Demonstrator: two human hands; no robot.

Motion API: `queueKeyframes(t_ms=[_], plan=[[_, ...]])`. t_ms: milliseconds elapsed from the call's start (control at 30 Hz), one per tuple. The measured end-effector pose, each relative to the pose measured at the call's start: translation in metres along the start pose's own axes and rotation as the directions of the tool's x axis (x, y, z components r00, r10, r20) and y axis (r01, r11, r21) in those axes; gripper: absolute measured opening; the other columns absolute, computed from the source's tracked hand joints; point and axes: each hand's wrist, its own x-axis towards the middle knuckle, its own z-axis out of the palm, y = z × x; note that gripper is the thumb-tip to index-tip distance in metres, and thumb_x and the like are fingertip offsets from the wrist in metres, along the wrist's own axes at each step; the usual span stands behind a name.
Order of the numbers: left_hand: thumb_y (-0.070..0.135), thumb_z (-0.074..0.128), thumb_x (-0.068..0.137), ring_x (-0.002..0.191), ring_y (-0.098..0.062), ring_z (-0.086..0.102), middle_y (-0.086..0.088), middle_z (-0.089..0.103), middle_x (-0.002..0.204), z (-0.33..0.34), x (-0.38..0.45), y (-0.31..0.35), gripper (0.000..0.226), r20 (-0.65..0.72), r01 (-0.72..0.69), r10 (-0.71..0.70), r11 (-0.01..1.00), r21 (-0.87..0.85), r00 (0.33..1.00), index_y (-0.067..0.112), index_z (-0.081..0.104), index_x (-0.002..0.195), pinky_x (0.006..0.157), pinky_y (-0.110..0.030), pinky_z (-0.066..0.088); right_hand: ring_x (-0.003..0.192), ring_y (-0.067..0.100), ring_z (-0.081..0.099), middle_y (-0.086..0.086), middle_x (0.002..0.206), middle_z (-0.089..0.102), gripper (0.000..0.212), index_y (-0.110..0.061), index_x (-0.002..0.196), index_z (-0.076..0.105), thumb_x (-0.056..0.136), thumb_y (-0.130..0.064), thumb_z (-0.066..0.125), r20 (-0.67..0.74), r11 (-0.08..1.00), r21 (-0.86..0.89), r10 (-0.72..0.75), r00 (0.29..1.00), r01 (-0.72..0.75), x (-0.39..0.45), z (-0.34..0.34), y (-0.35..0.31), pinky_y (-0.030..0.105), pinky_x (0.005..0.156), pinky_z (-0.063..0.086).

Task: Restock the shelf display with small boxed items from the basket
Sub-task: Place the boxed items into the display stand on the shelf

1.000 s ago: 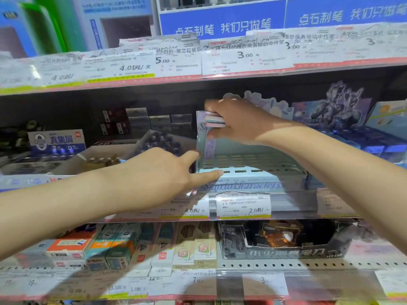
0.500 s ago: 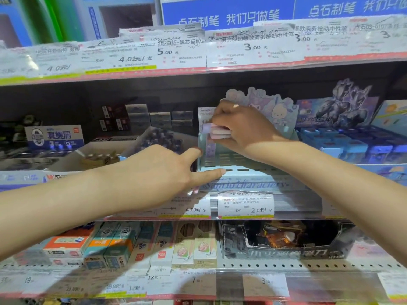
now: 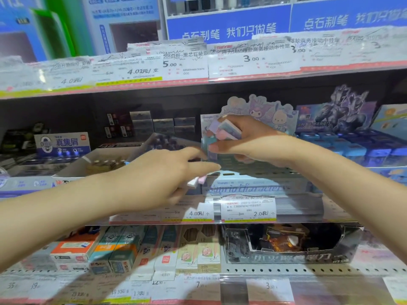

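My right hand [image 3: 253, 143] pinches a small stack of pastel boxes [image 3: 228, 130], pink, lilac and teal, tilted over the back left of the pale blue display tray [image 3: 253, 183]. The tray's slotted floor looks mostly bare. A cartoon-character backing card [image 3: 264, 106] rises behind it. My left hand [image 3: 163, 177] reaches to the tray's front left corner with index finger and thumb stretched out. White and pink small boxes [image 3: 196, 181] poke out from under its curled fingers. The basket is not in view.
The upper shelf edge with price labels [image 3: 198, 64] hangs just above my hands. A blue box display [image 3: 352, 146] stands right of the tray, and an open carton [image 3: 105, 159] left of it. Below are boxed stationery [image 3: 123, 254] and a dark display carton [image 3: 286, 243].
My right hand has come down and slightly forward with the boxes, and they now tilt. My left hand stays at the tray's front corner.
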Motion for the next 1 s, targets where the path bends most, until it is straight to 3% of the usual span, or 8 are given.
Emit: queueKeyframes(t_ms=[133, 267, 400, 567, 633, 700, 867, 1000], plan=[[0.021, 0.048, 0.081, 0.066, -0.014, 0.056, -0.007, 0.064, 0.075, -0.005, 0.001, -0.005, 0.021, -0.158, 0.115, -0.166, 0.951, -0.287, 0.973, 0.007, 0.064, 0.085, 0.063, -0.034, 0.044, 0.046, 0.015, 0.02, -0.001, 0.05, 0.029, 0.017, -0.017, 0.074, 0.048, 0.086, -0.02, 0.059, 0.128, 0.975, 0.218, 0.006, 0.992, -0.034, -0.011, -0.002, 0.005, 0.023, 0.042, 0.017], [0.035, 0.067, 0.081, 0.04, -0.01, 0.038, -0.006, 0.048, 0.047, -0.011, 0.013, -0.001, 0.034, -0.076, 0.304, -0.505, 0.625, -0.719, 0.86, 0.005, 0.064, 0.066, 0.038, -0.019, 0.029, 0.044, 0.011, 0.024, -0.006, 0.045, 0.03, 0.041, -0.023, 0.048, 0.045, 0.086, -0.035, 0.057, 0.203, 0.98, 0.128, 0.126, 0.971, -0.154, -0.016, -0.002, 0.003, 0.02, 0.047, 0.022], [0.055, 0.076, 0.061, 0.04, -0.016, 0.033, -0.014, 0.045, 0.052, -0.006, 0.022, -0.002, 0.058, 0.011, 0.284, -0.566, 0.396, -0.873, 0.824, 0.0, 0.067, 0.076, 0.043, -0.022, 0.024, 0.041, 0.006, 0.03, -0.008, 0.045, 0.035, 0.045, -0.024, 0.045, 0.048, 0.089, -0.028, 0.053, 0.262, 0.982, 0.134, 0.096, 0.96, -0.135, -0.02, 0.003, -0.004, 0.016, 0.043, 0.025], [0.037, 0.071, 0.07, 0.043, -0.017, 0.031, -0.003, 0.041, 0.044, -0.004, 0.026, 0.0, 0.04, 0.056, 0.332, -0.578, 0.385, -0.861, 0.814, -0.001, 0.069, 0.082, 0.044, -0.021, 0.022, 0.043, 0.009, 0.043, -0.001, 0.057, 0.057, 0.031, -0.019, 0.067, 0.061, 0.086, -0.041, 0.048, 0.284, 0.988, 0.12, 0.06, 0.957, -0.097, -0.026, 0.004, -0.007, 0.023, 0.051, 0.035], [0.042, 0.069, 0.069, 0.046, -0.02, 0.03, -0.011, 0.039, 0.051, -0.006, 0.024, -0.002, 0.046, 0.084, 0.383, -0.582, 0.412, -0.827, 0.809, -0.002, 0.069, 0.083, 0.044, -0.023, 0.021, 0.046, 0.009, 0.05, -0.002, 0.065, 0.069, 0.045, -0.009, 0.076, 0.067, 0.084, -0.048, 0.047, 0.239, 0.988, 0.033, 0.14, 0.961, -0.152, -0.03, -0.003, -0.011, 0.022, 0.061, 0.04], [0.036, 0.068, 0.077, 0.043, -0.018, 0.029, -0.01, 0.038, 0.05, -0.01, 0.023, -0.002, 0.032, 0.116, 0.418, -0.58, 0.42, -0.806, 0.807, 0.004, 0.072, 0.08, 0.044, -0.022, 0.02, 0.04, 0.002, 0.05, -0.002, 0.065, 0.07, 0.059, 0.001, 0.083, 0.07, 0.085, -0.052, 0.044, 0.182, 0.969, -0.113, 0.238, 0.954, -0.22, -0.033, -0.011, -0.015, 0.009, 0.051, 0.038], [0.025, 0.069, 0.08, 0.04, -0.016, 0.03, -0.002, 0.038, 0.043, -0.015, 0.025, -0.002, 0.02, 0.127, 0.406, -0.51, 0.484, -0.775, 0.851, 0.006, 0.068, 0.077, 0.04, -0.019, 0.02, 0.037, 0.007, 0.034, -0.008, 0.03, 0.036, 0.063, -0.021, 0.03, 0.051, 0.083, -0.054, 0.051, 0.06, 0.937, -0.329, 0.141, 0.988, -0.114, -0.035, -0.013, -0.018, 0.016, 0.044, 0.029], [0.027, 0.069, 0.081, 0.042, -0.018, 0.029, 0.004, 0.036, 0.037, -0.016, 0.028, 0.003, 0.022, 0.126, 0.377, -0.456, 0.516, -0.769, 0.881, 0.006, 0.066, 0.073, 0.04, -0.019, 0.022, 0.054, 0.006, 0.043, 0.008, 0.064, 0.057, 0.022, -0.016, 0.085, 0.066, 0.083, -0.038, 0.062, 0.096, 0.944, -0.309, -0.091, 0.991, 0.117, -0.028, -0.007, -0.014, 0.027, 0.056, 0.035]])
